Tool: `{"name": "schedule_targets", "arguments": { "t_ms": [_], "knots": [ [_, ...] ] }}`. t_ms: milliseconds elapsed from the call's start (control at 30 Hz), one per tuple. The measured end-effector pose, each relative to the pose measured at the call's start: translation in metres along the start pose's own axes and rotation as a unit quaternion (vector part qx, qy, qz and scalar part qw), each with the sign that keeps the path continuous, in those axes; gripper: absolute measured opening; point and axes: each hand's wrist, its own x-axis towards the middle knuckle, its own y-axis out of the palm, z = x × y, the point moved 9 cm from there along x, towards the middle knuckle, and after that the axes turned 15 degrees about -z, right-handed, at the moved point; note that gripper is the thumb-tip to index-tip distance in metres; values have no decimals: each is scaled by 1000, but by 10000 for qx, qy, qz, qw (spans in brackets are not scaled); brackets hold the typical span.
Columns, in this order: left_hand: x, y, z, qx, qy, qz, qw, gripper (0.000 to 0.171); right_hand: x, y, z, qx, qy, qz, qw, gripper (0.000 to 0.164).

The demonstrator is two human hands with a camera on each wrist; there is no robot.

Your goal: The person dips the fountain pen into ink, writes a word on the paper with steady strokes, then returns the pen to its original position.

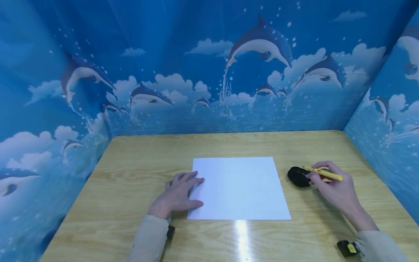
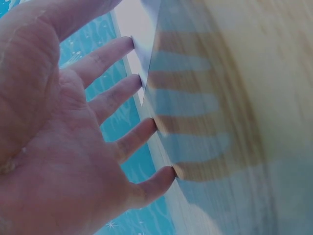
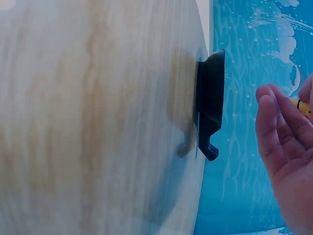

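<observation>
A white sheet of paper (image 1: pixel 239 189) lies flat on the table. My left hand (image 1: pixel 178 193) rests over its left edge with fingers spread, thumb and index finger on the sheet. The left wrist view shows the spread fingertips (image 2: pixel 132 43) down at the paper's edge and on the wood. My right hand (image 1: pixel 337 185) pinches a slim yellow pen (image 1: pixel 327 174) between thumb and fingers, raised above the table. Just left of that hand sits a small black dish (image 1: pixel 298 177); in the right wrist view it appears side-on with a short handle-like projection, apart from the fingers.
The wood-grain table (image 1: pixel 140 156) is bounded at the back and sides by a blue curtain (image 1: pixel 196 109) printed with dolphins and clouds. Black wrist devices (image 1: pixel 347 248) are strapped at both sleeves. Light glares on the table's front part.
</observation>
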Motion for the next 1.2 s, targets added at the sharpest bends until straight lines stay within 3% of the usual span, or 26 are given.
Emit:
{"name": "schedule_targets", "arguments": {
  "t_ms": [233, 467, 567, 833, 1200],
  "knots": [
    [0, 0, 0, -12, 29, 7, 10000, 71, -2, 6, -12, 64, 697, 502, 9963, 20],
    [0, 0, -1, -45, 73, -41, 10000, 72, -2, 10, -26, 445, 1073, 543, 9917, 16],
    [1, -2, -1, -83, 121, -98, 9998, 72, -2, 12, -28, 383, 1077, 552, 9919, 17],
    [2, -6, 2, -246, 231, -23, 9994, 76, 1, 5, -21, -239, 571, 89, 9980, 11],
    [1, -4, 3, -174, 211, 73, 9996, 77, -2, 6, -21, -538, 461, 422, 9966, 16]
  ]
}}
